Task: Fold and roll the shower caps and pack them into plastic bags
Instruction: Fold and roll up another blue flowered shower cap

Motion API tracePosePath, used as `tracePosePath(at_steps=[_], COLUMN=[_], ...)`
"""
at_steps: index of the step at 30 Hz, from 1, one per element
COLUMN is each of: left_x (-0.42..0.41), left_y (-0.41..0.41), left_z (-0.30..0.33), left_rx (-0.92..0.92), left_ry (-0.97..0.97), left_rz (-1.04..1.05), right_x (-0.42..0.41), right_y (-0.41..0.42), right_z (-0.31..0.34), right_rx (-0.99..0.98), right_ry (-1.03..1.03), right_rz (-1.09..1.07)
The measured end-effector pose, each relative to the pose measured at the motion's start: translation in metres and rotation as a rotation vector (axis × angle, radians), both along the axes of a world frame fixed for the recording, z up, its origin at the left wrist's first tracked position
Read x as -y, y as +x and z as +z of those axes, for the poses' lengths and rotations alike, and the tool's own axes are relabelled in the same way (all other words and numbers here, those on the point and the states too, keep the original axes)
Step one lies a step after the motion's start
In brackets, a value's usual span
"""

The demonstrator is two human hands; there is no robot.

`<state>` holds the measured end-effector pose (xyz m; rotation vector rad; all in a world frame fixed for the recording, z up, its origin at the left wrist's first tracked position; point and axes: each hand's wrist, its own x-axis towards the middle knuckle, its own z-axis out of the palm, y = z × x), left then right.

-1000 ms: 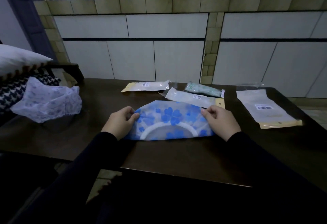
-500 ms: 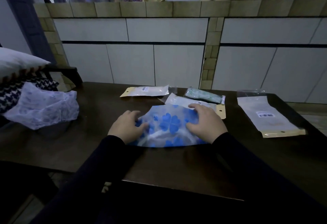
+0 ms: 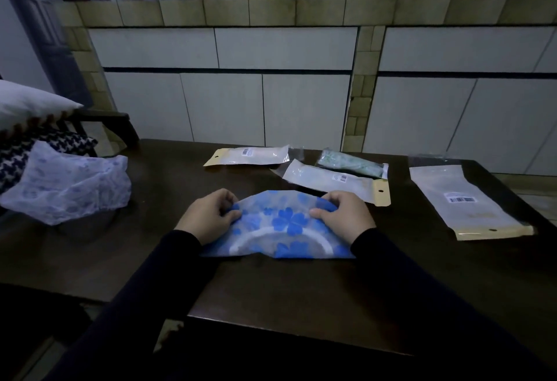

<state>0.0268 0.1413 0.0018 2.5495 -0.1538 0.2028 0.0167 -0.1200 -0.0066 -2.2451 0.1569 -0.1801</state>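
Observation:
A blue flower-print shower cap (image 3: 280,230) lies folded in a half-round on the dark table (image 3: 286,296), its white elastic band showing as an arc. My left hand (image 3: 208,215) pinches its left upper edge. My right hand (image 3: 343,215) pinches its right upper edge. Behind the cap lie plastic bags: one flat bag (image 3: 250,155), a second bag (image 3: 334,180) with a yellow header, and a packed bag holding a green roll (image 3: 351,163). A larger empty bag (image 3: 461,203) lies at the right.
A crumpled pale shower cap (image 3: 69,183) sits at the table's left end, beside a chair with pillows (image 3: 27,106). A tiled wall (image 3: 271,94) rises right behind the table. The table's near edge runs just below my forearms.
My hands went from holding the cap's side ends to pressing on its top, and now they pinch its upper edge on both sides. The cap stays folded on the table.

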Motion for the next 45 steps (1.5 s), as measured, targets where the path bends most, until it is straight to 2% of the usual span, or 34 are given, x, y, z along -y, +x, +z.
tracePosePath(at_steps=[3, 6, 8, 10, 11, 13, 15, 17, 19, 21, 23, 25, 32, 35, 37, 39, 41, 42, 43, 45], left_x=[-0.002, -0.003, 0.005, 0.027, 0.04, 0.061, 0.065, 0.059, 0.054, 0.047, 0.038, 0.031, 0.011, 0.0, 0.005, 0.021, 0.042, 0.05, 0.055, 0.053], left_y=[-0.003, -0.006, -0.012, -0.025, -0.033, -0.042, -0.036, -0.026, -0.02, -0.019, -0.018, -0.016, -0.013, -0.015, -0.018, -0.025, -0.032, -0.035, -0.036, -0.032], left_z=[-0.005, -0.004, 0.0, 0.002, 0.001, -0.004, -0.011, -0.011, -0.009, -0.007, -0.007, -0.007, -0.002, 0.004, 0.008, 0.008, 0.002, -0.001, -0.005, -0.009], left_rx=[0.022, 0.063, 0.302, 0.54, 0.585, 0.446, 0.139, -0.045, -0.069, -0.114, -0.153, -0.158, -0.213, -0.284, -0.304, -0.197, -0.068, -0.063, -0.091, -0.164], left_ry=[-0.037, 0.092, 0.238, 0.24, 0.24, 0.306, 0.373, 0.323, 0.204, 0.149, 0.264, 0.415, 0.526, 0.551, 0.591, 0.644, 0.536, 0.449, 0.393, 0.413], left_rz=[0.007, 0.038, 0.038, -0.037, -0.091, -0.191, -0.234, -0.286, -0.341, -0.379, -0.393, -0.378, -0.447, -0.406, -0.348, -0.302, -0.327, -0.35, -0.366, -0.367], right_x=[-0.005, -0.008, -0.011, -0.012, -0.012, -0.01, -0.011, -0.018, -0.027, -0.032, -0.03, -0.024, -0.01, -0.008, -0.008, -0.013, -0.02, -0.023, -0.024, -0.018], right_y=[-0.002, -0.002, -0.001, 0.0, -0.001, -0.003, -0.009, -0.017, -0.021, -0.019, -0.014, -0.011, -0.01, -0.011, -0.014, -0.019, -0.023, -0.024, -0.025, -0.025], right_z=[-0.005, -0.007, -0.009, -0.011, -0.011, -0.009, -0.002, 0.005, 0.006, 0.004, 0.003, 0.003, 0.002, 0.004, 0.007, 0.011, 0.012, 0.011, 0.009, 0.006], right_rx=[0.061, 0.129, 0.174, 0.189, 0.199, 0.277, 0.395, 0.41, 0.304, 0.122, -0.059, -0.142, -0.164, -0.171, -0.118, 0.006, 0.065, 0.036, -0.018, -0.108], right_ry=[-0.166, -0.215, -0.249, -0.222, -0.21, -0.269, -0.447, -0.653, -0.791, -0.832, -0.77, -0.741, -0.82, -0.831, -0.868, -0.927, -0.91, -0.884, -0.851, -0.783], right_rz=[-0.014, -0.034, -0.027, -0.021, -0.016, 0.015, 0.096, 0.226, 0.362, 0.45, 0.495, 0.532, 0.584, 0.584, 0.567, 0.566, 0.609, 0.635, 0.651, 0.649])
